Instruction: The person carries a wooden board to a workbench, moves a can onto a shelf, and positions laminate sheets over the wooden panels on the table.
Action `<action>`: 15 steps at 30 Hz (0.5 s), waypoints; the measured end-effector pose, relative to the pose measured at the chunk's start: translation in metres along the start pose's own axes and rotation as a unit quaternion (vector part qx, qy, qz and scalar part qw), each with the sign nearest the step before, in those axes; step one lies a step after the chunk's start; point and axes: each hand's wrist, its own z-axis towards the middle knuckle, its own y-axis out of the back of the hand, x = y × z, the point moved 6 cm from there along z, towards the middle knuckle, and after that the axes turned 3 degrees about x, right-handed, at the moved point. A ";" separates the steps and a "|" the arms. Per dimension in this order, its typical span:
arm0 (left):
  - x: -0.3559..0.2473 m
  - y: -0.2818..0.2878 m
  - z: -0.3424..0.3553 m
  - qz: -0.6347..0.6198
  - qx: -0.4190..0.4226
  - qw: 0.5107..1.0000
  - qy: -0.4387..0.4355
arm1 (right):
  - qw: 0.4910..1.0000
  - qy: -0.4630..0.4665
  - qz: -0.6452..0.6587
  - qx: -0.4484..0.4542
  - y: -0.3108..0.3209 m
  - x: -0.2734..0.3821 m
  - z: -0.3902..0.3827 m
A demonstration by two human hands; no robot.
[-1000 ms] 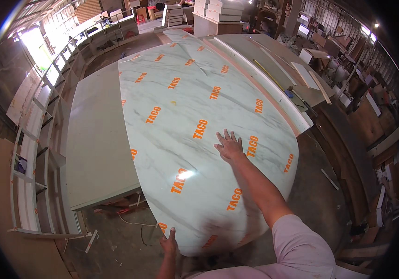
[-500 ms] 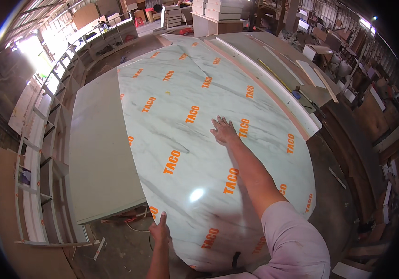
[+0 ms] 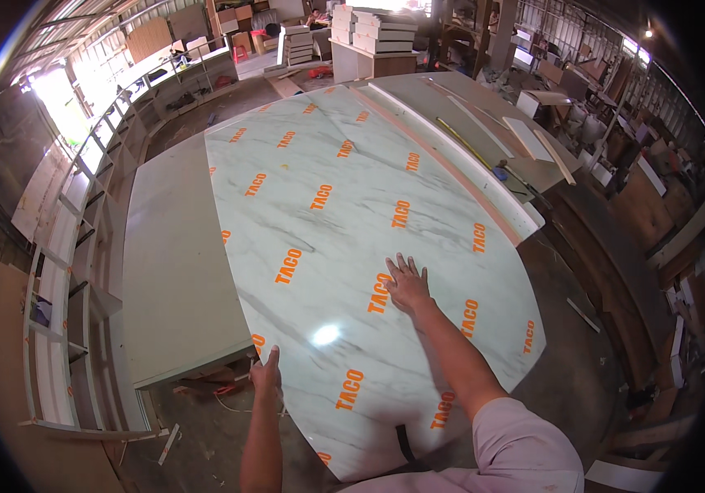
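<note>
A large glossy laminate sheet [image 3: 328,230], white with grey marble veins and rows of orange lettering, stretches out in front of me. It lies partly over a pale green-grey board [image 3: 176,271], and its near end bends down towards my body. My left hand [image 3: 265,374] grips the sheet's left edge near the board's front corner. Its thumb rests on top, while its other fingers are mostly hidden by the sheet's edge. Flat on the sheet, right of the middle, lies my right hand [image 3: 408,287], palm down with the fingers spread.
Along the sheet's far right side runs a long white strip [image 3: 451,156], with a yellow tape measure [image 3: 463,144] beside it. A ladder-like wooden frame [image 3: 81,271] stands on the left. Stacked white boxes [image 3: 381,33] stand at the back, and dark boards [image 3: 607,271] lie at the right.
My right hand has come back across the sheet towards me. The left hand sits slightly farther out and to the left, still on the edge. The whole view has shifted a little.
</note>
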 end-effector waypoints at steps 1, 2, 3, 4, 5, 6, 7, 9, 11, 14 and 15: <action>0.006 -0.001 -0.004 -0.046 0.049 0.997 -0.030 | 1.000 -0.013 0.003 0.008 0.000 -0.001 -0.004; 0.022 0.001 -0.016 -0.068 0.094 0.993 -0.035 | 0.999 -0.030 -0.001 0.024 0.000 -0.003 -0.006; 0.041 0.004 -0.026 -0.090 0.140 0.985 -0.037 | 1.000 -0.023 0.007 0.011 0.003 -0.003 -0.007; 0.069 0.011 -0.046 -0.086 0.182 0.979 -0.011 | 0.999 -0.030 0.004 0.027 0.003 -0.004 -0.007; 0.103 0.018 -0.072 -0.070 0.193 0.977 0.058 | 0.998 -0.034 0.001 0.047 0.002 -0.004 -0.008; 0.132 0.020 -0.097 -0.057 0.193 0.972 0.121 | 0.998 -0.034 0.006 0.044 0.005 -0.005 -0.007; 0.150 0.019 -0.122 -0.101 0.215 0.963 0.124 | 0.998 -0.032 0.005 0.049 0.006 -0.005 -0.007; 0.174 0.031 -0.171 -0.148 0.224 0.955 0.126 | 0.998 -0.027 0.004 0.060 0.007 -0.005 -0.006; 0.187 0.043 -0.202 -0.022 0.223 0.960 0.170 | 0.997 -0.038 -0.007 0.071 0.007 -0.007 -0.005; 0.173 0.040 -0.219 -0.065 0.147 0.973 0.165 | 0.998 -0.026 0.000 0.064 0.006 -0.006 -0.002; 0.165 0.042 -0.224 -0.098 0.109 0.977 0.154 | 0.998 -0.029 0.003 0.062 0.006 -0.007 -0.001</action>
